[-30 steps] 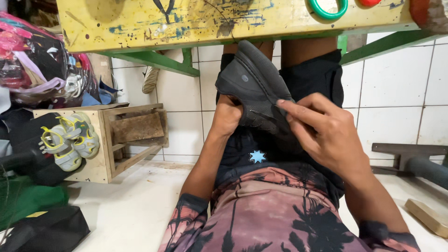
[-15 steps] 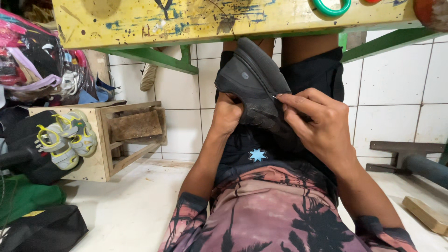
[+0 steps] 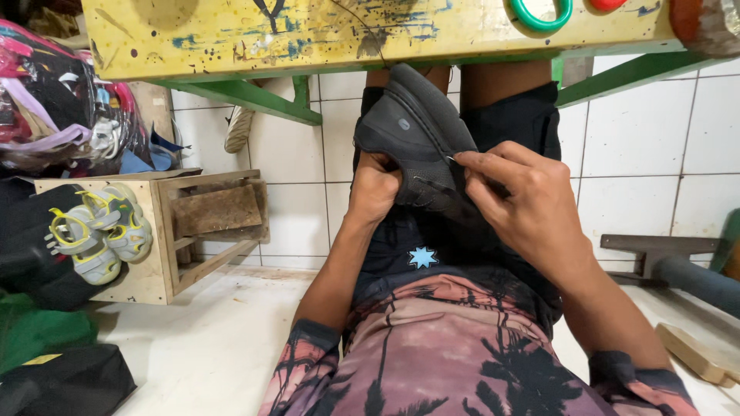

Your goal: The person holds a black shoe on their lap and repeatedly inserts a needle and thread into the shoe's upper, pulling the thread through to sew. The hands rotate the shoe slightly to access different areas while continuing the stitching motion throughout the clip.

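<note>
A dark grey shoe (image 3: 416, 131) rests sole-up on my lap, its toe pointing up toward the yellow workbench (image 3: 370, 35). My left hand (image 3: 374, 189) grips it from underneath at the left side. My right hand (image 3: 524, 208) lies over the shoe's right edge, with thumb and forefinger pinched on a thin needle (image 3: 449, 160) at the seam between sole and upper. A fine thread runs across the sole by the fingertips.
A wooden box (image 3: 166, 231) stands at the left with a pair of small grey-and-yellow sandals (image 3: 100, 231) on its side. Bags of shoes (image 3: 62, 100) pile above it. A green ring (image 3: 539, 11) lies on the bench; wood pieces (image 3: 694, 350) lie at the right.
The view has shifted slightly. My right hand's fingertips have drawn a little toward the sole's edge; the shoe and left hand have stayed in place.
</note>
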